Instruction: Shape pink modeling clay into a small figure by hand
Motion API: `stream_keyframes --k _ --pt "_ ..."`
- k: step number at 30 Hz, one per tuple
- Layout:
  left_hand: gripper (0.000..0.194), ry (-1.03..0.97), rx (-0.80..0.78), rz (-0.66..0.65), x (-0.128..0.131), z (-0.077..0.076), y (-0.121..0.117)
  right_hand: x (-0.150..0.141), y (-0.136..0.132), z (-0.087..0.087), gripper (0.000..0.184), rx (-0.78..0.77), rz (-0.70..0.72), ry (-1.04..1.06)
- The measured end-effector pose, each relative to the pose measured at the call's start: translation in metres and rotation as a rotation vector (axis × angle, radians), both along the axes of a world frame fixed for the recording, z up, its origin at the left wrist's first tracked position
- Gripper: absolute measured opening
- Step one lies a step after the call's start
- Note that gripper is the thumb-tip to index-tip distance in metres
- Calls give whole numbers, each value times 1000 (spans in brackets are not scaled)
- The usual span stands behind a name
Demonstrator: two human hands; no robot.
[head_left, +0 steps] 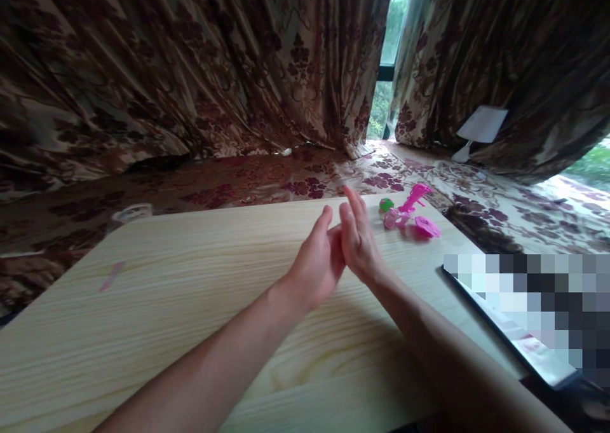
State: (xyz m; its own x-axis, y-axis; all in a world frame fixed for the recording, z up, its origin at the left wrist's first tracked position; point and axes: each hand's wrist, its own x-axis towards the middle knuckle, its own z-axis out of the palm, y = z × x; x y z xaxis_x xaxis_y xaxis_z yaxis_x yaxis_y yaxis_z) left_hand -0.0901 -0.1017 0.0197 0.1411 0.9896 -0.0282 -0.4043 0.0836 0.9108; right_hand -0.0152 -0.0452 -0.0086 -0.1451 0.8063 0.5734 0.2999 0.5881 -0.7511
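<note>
Above the middle of the light wooden table, my two hands meet with their palms facing each other. My left hand [317,264] has its thumb raised apart, and its other fingers are largely hidden against the right palm. The fingers of my right hand [359,242] stretch upward and away from me. I see no object in either hand, though the space between the palms is hidden. Nearest to the right hand, at the far right of the table, lie a bright pink toy piece [416,198], a pink round piece [427,227], a clear pinkish piece [393,218] and a small green ball-like piece [386,205].
The wooden table [190,274] has a pink strip [111,276] on its left. A dark-edged flat device [515,331], partly pixelated, lies at the right. Behind are patterned curtains [267,58], a white lamp [482,124] and a clear round object [133,212] at the far left corner.
</note>
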Motion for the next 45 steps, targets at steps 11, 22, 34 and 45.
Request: stream_keyframes --k 11,22,34,45 --pt "66 8 114 94 8 10 11 3 -6 13 52 107 71 -257" --pt "22 -138 -206 -37 -32 -11 -16 13 18 8 41 -222 149 192" --pt "15 256 -110 317 -78 -25 -9 10 3 9 26 -259 355 11" --pt "17 941 415 512 -88 -55 -10 27 -14 16 10 -83 317 -875"
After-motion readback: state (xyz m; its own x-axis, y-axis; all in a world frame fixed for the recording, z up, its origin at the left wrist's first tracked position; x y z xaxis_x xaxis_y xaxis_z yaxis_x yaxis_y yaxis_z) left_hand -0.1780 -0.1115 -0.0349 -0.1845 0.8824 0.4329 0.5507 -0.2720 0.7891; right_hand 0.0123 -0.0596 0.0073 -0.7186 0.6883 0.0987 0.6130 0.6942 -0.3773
